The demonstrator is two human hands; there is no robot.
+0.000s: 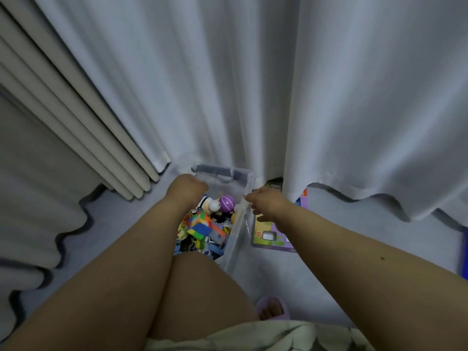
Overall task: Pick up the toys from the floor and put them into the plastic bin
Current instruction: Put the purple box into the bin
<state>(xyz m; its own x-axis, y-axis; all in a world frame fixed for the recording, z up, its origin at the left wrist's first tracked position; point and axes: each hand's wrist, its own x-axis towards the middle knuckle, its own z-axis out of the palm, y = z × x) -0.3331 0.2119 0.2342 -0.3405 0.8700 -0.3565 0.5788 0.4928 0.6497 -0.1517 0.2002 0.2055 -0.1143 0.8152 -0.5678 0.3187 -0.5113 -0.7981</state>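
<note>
Clear plastic is what the right hand meets: its fingers curl over the right rim of the plastic bin, apparently gripping the edge. The left hand reaches over the bin's left side with its back to the camera, so whether its fingers are closed on the rim, on a toy, or on nothing cannot be told.

The bin sits on the pale floor against the white curtain and already holds a heap of toys: a purple ball, a small white figure, a multicoloured cube and blocks beneath. Just beside the bin's right wall, on the floor, lies a flat purple-edged card (a puzzle or game board, by the look of it), partly tucked under the curtain hem. It seems to be one item not yet put away.

The risks, judged from here: the thin wall may flex under a one-sided pull, tilting the bin and spilling the loosely piled toys. The curtain hem drapes onto the far edge and could snag if the bin is dragged. The flat card offers little to grip and may slide further under the fabric. The person's foot in a lilac slipper is close enough to trip on it.
</note>
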